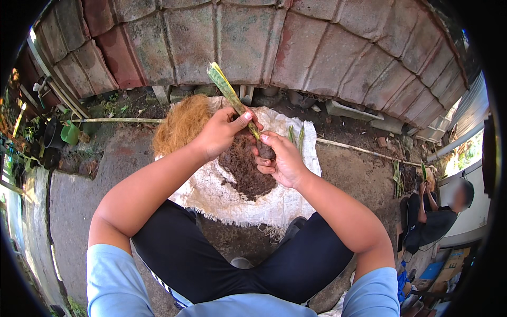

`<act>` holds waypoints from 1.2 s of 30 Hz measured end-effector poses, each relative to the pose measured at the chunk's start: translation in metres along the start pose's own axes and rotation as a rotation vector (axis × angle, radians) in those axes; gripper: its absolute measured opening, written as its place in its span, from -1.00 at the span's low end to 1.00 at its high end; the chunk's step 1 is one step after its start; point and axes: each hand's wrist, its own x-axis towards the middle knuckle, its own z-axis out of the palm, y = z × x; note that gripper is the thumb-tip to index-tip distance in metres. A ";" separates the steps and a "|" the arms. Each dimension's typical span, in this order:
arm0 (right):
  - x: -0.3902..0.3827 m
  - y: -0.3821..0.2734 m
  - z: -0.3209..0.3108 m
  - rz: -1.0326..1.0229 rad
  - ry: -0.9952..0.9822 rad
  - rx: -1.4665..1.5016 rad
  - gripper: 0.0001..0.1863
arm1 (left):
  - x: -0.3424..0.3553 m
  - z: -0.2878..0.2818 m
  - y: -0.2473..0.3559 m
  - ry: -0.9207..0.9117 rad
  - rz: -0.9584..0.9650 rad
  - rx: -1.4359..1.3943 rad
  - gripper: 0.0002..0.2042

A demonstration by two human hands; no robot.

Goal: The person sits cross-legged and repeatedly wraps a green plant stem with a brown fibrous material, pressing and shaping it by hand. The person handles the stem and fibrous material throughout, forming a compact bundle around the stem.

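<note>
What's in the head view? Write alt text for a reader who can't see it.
A person's left hand grips a long green-and-yellow leaf while the right hand holds the dark, round clump at its lower end. Dark soil lies on a white woven sack below, with brown fibre heaped at the sack's upper left. Another person is at far right.

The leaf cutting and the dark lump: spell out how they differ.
Shape: the leaf cutting is long and narrow; the dark lump is rounded.
Colour: the leaf cutting is green and yellow; the dark lump is dark brown.
Hold: the left hand grips the leaf cutting; the right hand holds the dark lump.
Both are held over the white sack.
</note>
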 end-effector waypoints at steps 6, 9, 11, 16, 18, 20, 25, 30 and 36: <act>0.004 -0.001 -0.010 -0.053 -0.050 -0.020 -0.81 | 0.004 0.001 -0.002 -0.005 -0.019 0.021 -0.70; 0.000 0.000 -0.004 -0.020 -0.071 0.035 -0.78 | 0.005 -0.003 -0.007 -0.003 -0.023 -0.029 -0.71; -0.001 -0.003 -0.001 0.042 -0.097 -0.001 -0.77 | 0.004 -0.006 -0.007 -0.007 -0.029 -0.014 -0.73; -0.004 -0.006 -0.006 0.155 -0.149 -0.326 -0.74 | 0.003 -0.004 -0.001 -0.155 -0.014 0.292 -0.77; -0.003 0.001 0.001 0.141 -0.044 -0.431 -0.64 | 0.002 0.001 0.001 -0.163 -0.056 0.311 -0.77; -0.001 0.004 0.002 0.164 0.040 -0.620 -0.61 | 0.000 0.006 0.001 -0.165 -0.112 0.280 -0.76; 0.004 -0.001 0.007 0.045 0.166 -0.865 -0.61 | 0.003 0.012 -0.003 -0.015 -0.065 0.340 -0.70; 0.012 -0.002 -0.002 0.003 0.184 -1.059 -0.64 | 0.004 0.011 -0.008 -0.038 -0.005 0.271 -0.72; 0.009 0.002 -0.011 0.044 -0.115 -0.576 -0.74 | 0.004 0.001 -0.013 -0.086 -0.040 0.270 -0.81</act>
